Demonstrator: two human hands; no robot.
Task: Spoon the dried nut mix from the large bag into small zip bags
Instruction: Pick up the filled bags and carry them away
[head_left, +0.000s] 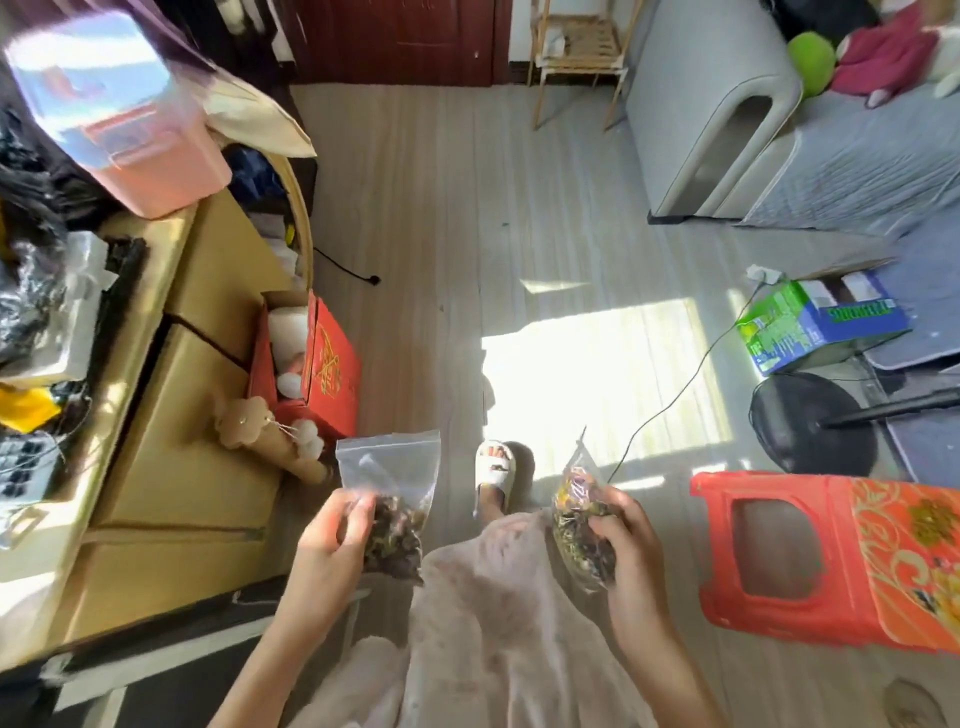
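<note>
The person stood over a pale wooden floor (441, 208), each of the hands holding a small zip bag. The left hand (327, 545) gripped a clear zip bag (389, 499) by its lower part, fingers curled round the dark dried mix at the bottom; the bag stood upright, its upper half clear and its zip strip at the top. The right hand (628, 551) was clamped round a second zip bag (582, 525), which was fuller, tilted, and showed yellow and purple bits among the dark pieces. The two hands were well apart, with a pale pink garment (483, 623) between and below them. Just beyond the hands a foot in a white slipper (496, 470) rested on the floor.

To the right of the right hand an orange plastic stool (831, 561) lay on its side. To the left of the left hand stood a wooden cabinet (171, 467), with a red box (332, 364) at its far end. Whether the bags' zips were closed could not be told.
</note>
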